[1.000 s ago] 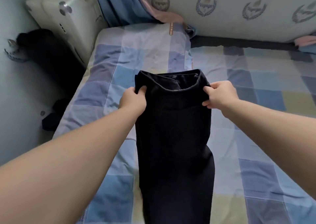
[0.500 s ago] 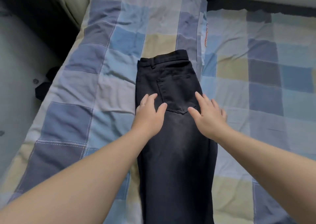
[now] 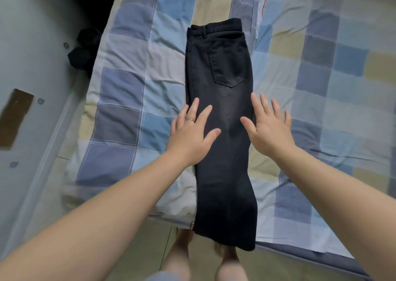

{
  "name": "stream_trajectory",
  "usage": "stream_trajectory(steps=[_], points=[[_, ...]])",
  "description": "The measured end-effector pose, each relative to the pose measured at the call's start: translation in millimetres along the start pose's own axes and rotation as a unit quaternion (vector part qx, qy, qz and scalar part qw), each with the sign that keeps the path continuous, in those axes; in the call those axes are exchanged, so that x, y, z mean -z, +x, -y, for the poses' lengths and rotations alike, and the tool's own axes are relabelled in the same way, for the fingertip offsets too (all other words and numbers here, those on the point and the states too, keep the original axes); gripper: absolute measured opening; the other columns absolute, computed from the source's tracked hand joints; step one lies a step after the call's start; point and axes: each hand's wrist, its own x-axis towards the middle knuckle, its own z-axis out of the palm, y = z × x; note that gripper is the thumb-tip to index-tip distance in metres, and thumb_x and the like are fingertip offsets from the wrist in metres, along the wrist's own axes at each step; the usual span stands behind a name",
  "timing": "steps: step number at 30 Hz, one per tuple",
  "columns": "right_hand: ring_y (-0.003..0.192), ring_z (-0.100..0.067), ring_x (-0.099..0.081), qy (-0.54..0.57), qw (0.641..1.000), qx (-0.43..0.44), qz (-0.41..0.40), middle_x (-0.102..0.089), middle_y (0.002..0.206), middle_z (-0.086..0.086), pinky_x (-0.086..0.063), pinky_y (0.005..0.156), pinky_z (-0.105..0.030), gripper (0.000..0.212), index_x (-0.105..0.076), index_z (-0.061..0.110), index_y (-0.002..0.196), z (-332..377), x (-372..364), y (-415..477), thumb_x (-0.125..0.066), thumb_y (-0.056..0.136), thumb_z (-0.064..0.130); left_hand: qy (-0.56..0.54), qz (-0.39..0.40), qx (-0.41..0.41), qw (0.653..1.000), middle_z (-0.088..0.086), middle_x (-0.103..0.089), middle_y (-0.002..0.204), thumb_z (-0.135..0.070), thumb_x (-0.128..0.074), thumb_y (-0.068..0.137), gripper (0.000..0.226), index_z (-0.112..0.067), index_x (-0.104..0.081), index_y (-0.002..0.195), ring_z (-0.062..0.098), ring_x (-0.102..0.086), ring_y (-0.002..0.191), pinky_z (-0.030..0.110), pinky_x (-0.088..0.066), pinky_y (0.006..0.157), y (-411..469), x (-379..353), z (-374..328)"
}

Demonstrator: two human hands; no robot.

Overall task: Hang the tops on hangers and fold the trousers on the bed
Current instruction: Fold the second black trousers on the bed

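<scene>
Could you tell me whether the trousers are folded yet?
Folded lengthwise only: trousers lie full length, one pocket showing, hems past the bed edge.

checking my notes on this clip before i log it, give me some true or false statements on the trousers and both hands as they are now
1. The black trousers lie on the checked bedcover with a back pocket facing up. True.
2. The left hand grips the waistband. False: its straight, spread fingers lie at the trousers' left edge, well below it.
3. The right hand is open, fingers spread. True.
4. The trousers lie wholly on the bed. False: the hem end hangs past the bed's edge, above the floor.
5. The left hand wears a ring. True.
</scene>
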Motion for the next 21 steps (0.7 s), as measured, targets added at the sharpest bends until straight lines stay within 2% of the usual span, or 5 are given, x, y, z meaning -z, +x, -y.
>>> stream_trajectory(steps=[3,8,14,21], points=[[0.155,-0.026,0.000,0.013,1.000,-0.007,0.010,-0.002,0.169,0.006,-0.003,0.122,-0.058,0.066,0.002,0.037,0.159,0,-7,-44,-0.025,0.102,0.057,-0.008,0.026,0.009,1.000,-0.008,0.006,0.170,-0.060,-0.038,0.100,0.067,-0.040,-0.015,0.159,0.019,0.007,0.155,0.047,-0.007,0.124,-50,-13,4],[0.155,-0.025,-0.002,0.021,0.999,0.000,0.031,-0.005,0.169,0.006,-0.005,0.122,-0.056,0.067,0.001,0.037,0.159,-14,-32,-113,-0.027,0.102,0.056,-0.038,0.054,0.069,0.995,-0.006,0.001,0.170,-0.060,-0.039,0.100,0.067,-0.039,-0.015,0.159,0.019,0.003,0.155,0.047,-0.010,0.123,-122,-54,9],[0.155,-0.024,-0.003,0.032,0.998,0.005,0.062,-0.005,0.169,0.007,-0.007,0.123,-0.053,0.067,0.000,0.035,0.160,-58,-82,-183,-0.028,0.103,0.055,-0.070,0.065,0.121,0.988,-0.004,-0.014,0.169,-0.057,-0.043,0.100,0.067,-0.033,-0.022,0.159,0.021,-0.010,0.154,0.047,-0.019,0.123,-191,-123,14],[0.154,-0.023,-0.011,0.086,0.992,-0.013,0.092,-0.013,0.168,0.006,-0.016,0.120,-0.051,0.066,-0.009,0.030,0.161,-117,-131,-246,-0.034,0.103,0.052,-0.141,0.070,0.212,0.964,-0.005,-0.030,0.163,-0.050,-0.052,0.099,0.066,-0.029,-0.028,0.156,0.024,-0.023,0.149,0.046,-0.029,0.118,-261,-199,11]])
